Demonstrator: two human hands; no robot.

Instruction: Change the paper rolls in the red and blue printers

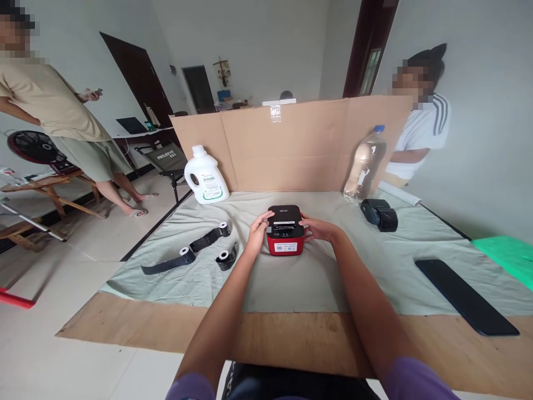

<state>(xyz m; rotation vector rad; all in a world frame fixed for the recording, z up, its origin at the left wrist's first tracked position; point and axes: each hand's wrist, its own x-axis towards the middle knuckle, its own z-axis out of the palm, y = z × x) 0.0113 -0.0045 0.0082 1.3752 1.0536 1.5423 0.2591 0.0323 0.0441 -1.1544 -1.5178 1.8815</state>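
A small receipt printer (285,229) with a black top and a red lower body sits on the grey-green cloth in front of me. Its lid looks closed, and a white label is on its red front. My left hand (259,229) grips the printer's left side, fingertips near the upper edge. On the opposite side, my right hand (318,228) holds it, thumb at the top edge and the other fingers partly hidden behind the body. Left of the printer lie rolls of black strip with white ends: one short roll (225,259) and two partly unrolled ones (186,255).
A cardboard screen (287,150) stands along the back, with a white jug (205,176) and a clear bottle (366,164) before it. To the right are a dark handheld device (378,215) and a black flat slab (466,294). Two people stand beyond the table.
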